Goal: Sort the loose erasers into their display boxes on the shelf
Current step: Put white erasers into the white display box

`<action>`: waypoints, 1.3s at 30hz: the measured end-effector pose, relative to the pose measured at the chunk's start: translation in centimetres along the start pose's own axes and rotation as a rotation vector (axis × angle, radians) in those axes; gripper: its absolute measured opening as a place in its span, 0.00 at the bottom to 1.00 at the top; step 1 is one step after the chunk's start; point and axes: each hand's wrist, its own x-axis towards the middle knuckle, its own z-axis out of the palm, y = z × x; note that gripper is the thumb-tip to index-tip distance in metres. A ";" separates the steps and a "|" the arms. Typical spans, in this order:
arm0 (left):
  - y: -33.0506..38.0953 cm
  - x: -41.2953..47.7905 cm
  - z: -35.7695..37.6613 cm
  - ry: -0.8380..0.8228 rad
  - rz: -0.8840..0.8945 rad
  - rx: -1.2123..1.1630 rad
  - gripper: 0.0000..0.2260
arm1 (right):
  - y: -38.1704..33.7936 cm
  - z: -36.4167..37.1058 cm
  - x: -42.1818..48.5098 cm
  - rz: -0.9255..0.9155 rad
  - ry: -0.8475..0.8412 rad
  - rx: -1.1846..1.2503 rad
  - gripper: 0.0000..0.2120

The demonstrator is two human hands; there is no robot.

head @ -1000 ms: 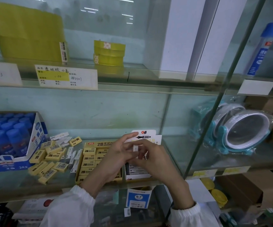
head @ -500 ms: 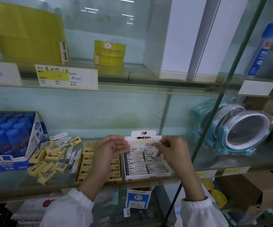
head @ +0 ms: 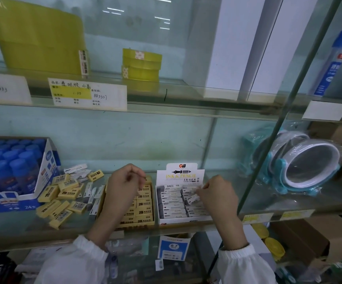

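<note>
Lower centre: the right hand [head: 217,194] pinched a white eraser [head: 192,198] over the white box [head: 186,220] — the left hand [head: 125,181] curled its fingers above the yellow box [head: 139,222], round what I couldn't tell. Left of it lay loose erasers [head: 63,196].

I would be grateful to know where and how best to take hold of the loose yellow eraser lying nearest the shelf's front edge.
Pinch the yellow eraser across its long sides near the middle, coming from above and the front. It lies flat at the pile's open front corner, so those sides look reachable. The left hand is nearer; the right hand pinches a white eraser.
</note>
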 end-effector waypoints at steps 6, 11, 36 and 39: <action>1.6 0.0 2.0 -0.285 0.412 0.694 0.09 | -0.7 -0.7 -0.9 -0.097 -0.051 -0.166 0.08; 2.8 0.2 3.1 -0.221 0.416 0.888 0.11 | 0.5 -0.1 -0.9 -0.120 -0.020 -0.097 0.04; 1.3 0.7 0.7 0.018 0.097 0.558 0.04 | -2.2 1.6 -0.7 -0.306 -0.119 0.067 0.09; 1.3 1.2 -0.6 0.068 0.066 0.593 0.05 | -2.5 1.8 -0.6 -0.303 -0.089 0.039 0.09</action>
